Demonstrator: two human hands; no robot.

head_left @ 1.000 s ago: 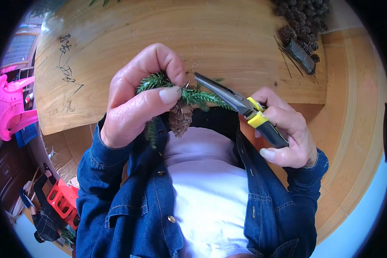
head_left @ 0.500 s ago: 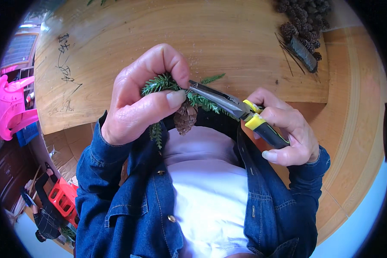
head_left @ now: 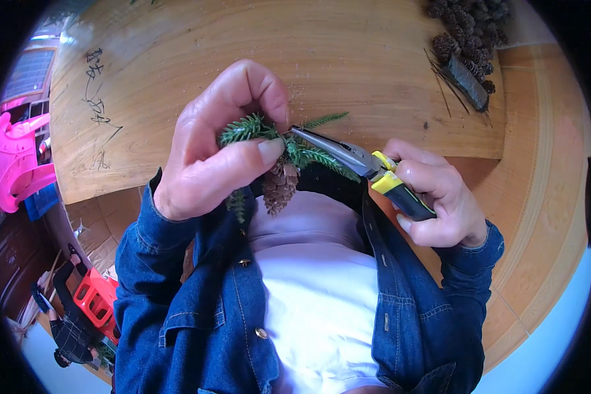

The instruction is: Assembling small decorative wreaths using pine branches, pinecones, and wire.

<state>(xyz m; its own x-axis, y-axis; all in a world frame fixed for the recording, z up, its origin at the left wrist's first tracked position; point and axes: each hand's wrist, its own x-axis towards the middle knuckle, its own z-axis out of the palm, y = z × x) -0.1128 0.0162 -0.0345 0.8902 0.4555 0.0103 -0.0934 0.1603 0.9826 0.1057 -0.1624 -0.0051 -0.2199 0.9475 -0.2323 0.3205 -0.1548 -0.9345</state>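
Between its thumb and forefinger, my left hand (head_left: 220, 148) pinches a green artificial pine sprig (head_left: 243, 129). A brown pine cone (head_left: 280, 188) hangs from the sprig just below my left thumb. Some green needles stick out on both sides of the fingers. My right hand (head_left: 440, 190) grips long-nose pliers (head_left: 354, 159) with yellow and black handles. The jaw tips reach the sprig's middle, right beside my left fingertips. Whether they clamp a wire there is too small to tell.
The wooden table (head_left: 177, 52) lies beyond my hands. At its far right are a heap of pine cones (head_left: 469, 29) and a dark bundle of thin wires (head_left: 466, 83). Pink plastic stools (head_left: 13, 161), a red stool (head_left: 95, 297) and another person (head_left: 72, 335) are at the left.
The pine cone has swung down and slightly left. My right hand and the pliers have shifted a little up and left, their tips still at the sprig.
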